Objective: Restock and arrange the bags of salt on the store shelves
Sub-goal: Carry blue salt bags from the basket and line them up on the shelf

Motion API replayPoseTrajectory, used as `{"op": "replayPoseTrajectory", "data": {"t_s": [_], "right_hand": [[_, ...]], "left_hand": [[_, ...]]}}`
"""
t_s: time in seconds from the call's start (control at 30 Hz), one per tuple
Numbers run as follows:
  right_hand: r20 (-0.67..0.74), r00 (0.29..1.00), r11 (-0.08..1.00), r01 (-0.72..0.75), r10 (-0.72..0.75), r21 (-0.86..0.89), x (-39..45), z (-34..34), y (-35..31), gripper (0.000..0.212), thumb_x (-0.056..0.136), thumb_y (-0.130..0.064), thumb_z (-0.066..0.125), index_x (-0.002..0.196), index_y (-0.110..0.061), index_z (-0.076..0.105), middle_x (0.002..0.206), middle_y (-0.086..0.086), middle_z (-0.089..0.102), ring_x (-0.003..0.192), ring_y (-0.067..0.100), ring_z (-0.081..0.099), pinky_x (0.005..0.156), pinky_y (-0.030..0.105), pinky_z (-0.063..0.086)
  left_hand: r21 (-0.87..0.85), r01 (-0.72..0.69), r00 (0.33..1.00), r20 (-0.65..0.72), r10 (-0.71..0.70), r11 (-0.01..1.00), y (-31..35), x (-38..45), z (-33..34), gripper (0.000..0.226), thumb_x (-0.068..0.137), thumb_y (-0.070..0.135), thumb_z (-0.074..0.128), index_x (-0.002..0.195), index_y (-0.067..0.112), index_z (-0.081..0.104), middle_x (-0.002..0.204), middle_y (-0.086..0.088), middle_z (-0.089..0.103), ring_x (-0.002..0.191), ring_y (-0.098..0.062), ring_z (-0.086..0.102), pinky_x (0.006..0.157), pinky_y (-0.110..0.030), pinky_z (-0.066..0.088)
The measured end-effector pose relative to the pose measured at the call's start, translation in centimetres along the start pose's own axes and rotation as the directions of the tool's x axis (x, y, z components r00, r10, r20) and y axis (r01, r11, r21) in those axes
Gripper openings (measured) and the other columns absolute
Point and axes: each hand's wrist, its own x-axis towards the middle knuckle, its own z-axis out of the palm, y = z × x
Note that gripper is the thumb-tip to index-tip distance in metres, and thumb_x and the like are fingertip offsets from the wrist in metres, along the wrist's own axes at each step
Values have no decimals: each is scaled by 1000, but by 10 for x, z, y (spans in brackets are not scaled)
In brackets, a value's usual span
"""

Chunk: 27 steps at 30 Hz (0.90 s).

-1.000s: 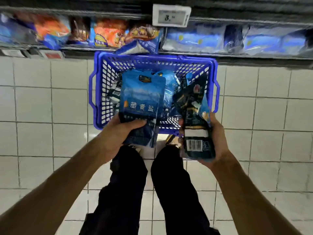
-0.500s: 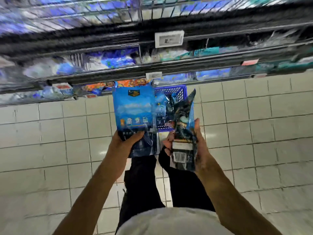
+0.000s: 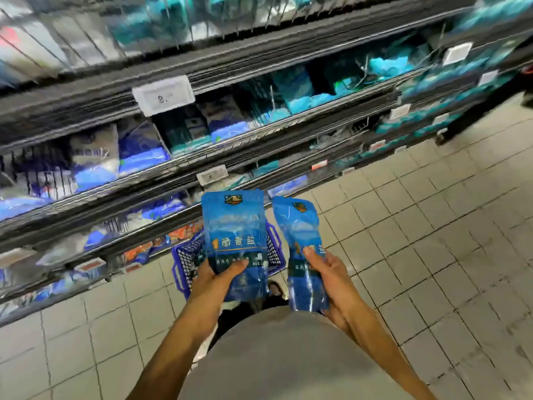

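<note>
My left hand (image 3: 215, 280) grips the lower part of a blue salt bag (image 3: 233, 226) and holds it upright with its front toward me. Beside it, my right hand (image 3: 327, 277) grips a second blue salt bag (image 3: 300, 226), also upright and turned a little to the left. Below and behind the two bags, a blue plastic basket (image 3: 184, 258) stands on the tiled floor, mostly hidden by them. The store shelves (image 3: 173, 168) rise in front of me, packed with blurred blue, white and teal bags.
Price tags (image 3: 163, 95) hang on the shelf rails. Orange packets (image 3: 138, 251) lie on the lowest shelf next to the basket. Grey tiled floor (image 3: 418, 241) stretches to the right along the aisle. My shirt and dark trousers fill the lower middle.
The view has swung up from the basket to the shelves. Both bags have risen well above the basket. The right bag has turned from its dark back to its blue front.
</note>
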Motion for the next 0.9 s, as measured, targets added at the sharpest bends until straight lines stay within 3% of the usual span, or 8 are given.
{"op": "replayPoseTrajectory", "data": {"t_s": [0.07, 0.17, 0.33, 0.47, 0.53, 0.63, 0.73, 0.9], "right_hand": [[-136, 987, 997, 81, -82, -7, -19, -5, 0, 35, 65, -45, 83, 89, -20, 80, 91, 16, 78, 71, 26, 76, 58, 34, 59], [-342, 918, 975, 219, -199, 20, -46, -14, 13, 43, 63, -46, 83, 97, -20, 78, 98, 13, 79, 83, 27, 77, 68, 39, 62], [-617, 755, 897, 407, -221, 176, -95, -27, 52, 44, 72, -42, 78, 108, -17, 72, 99, 15, 78, 83, 29, 77, 64, 37, 61], [-762, 623, 827, 513, -175, 230, -140, -37, 82, 41, 65, -48, 79, 100, -28, 75, 97, 8, 80, 86, 25, 78, 60, 30, 60], [-825, 544, 808, 549, -149, 216, -159, -43, 96, 46, 65, -48, 78, 104, -24, 74, 96, 7, 80, 84, 24, 78, 59, 30, 60], [-884, 457, 772, 596, -101, 220, -182, -54, 115, 47, 65, -49, 79, 107, -28, 73, 99, 6, 80, 88, 26, 77, 65, 36, 62], [-914, 403, 729, 641, -51, 242, -199, -69, 131, 35, 69, -47, 77, 101, -33, 74, 100, 9, 79, 90, 29, 77, 76, 47, 62], [-955, 296, 679, 695, 26, 234, -218, -108, 146, 39, 75, -43, 73, 111, -30, 72, 104, 6, 79, 95, 26, 76, 76, 40, 63]], "left_hand": [[47, 5, 998, 62, -8, 999, 8, -1, 10, 44, 77, 29, 85, 117, 32, 67, 109, 4, 78, 101, -25, 75, 87, -50, 60], [119, -21, 983, 183, -1, 993, 17, -4, 26, 66, 55, 40, 89, 116, 30, 67, 107, 2, 79, 96, -21, 77, 70, -36, 62], [278, -32, 903, 419, -91, 960, 16, -6, 53, 50, 69, 12, 88, 116, 12, 69, 101, -8, 79, 86, -26, 77, 56, -31, 61], [429, -154, 816, 564, -130, 890, 6, -12, 83, 35, 74, -3, 82, 102, 17, 74, 96, -4, 80, 87, -20, 77, 69, -33, 63], [479, -153, 761, 615, -206, 864, 2, -20, 101, 38, 73, 3, 85, 106, 18, 73, 101, -3, 80, 90, -18, 77, 78, -38, 61], [533, -144, 705, 647, -292, 834, -5, -30, 131, 57, 57, 22, 91, 111, 18, 72, 99, -6, 80, 85, -16, 76, 69, -37, 61], [560, -102, 693, 633, -345, 822, -15, -40, 163, 67, 49, 39, 90, 112, 22, 72, 105, -5, 79, 100, -27, 75, 87, -52, 60], [596, -128, 650, 654, -388, 792, -38, -54, 219, 68, 56, 37, 96, 115, 17, 70, 106, -10, 79, 99, -34, 75, 93, -57, 56]]}}
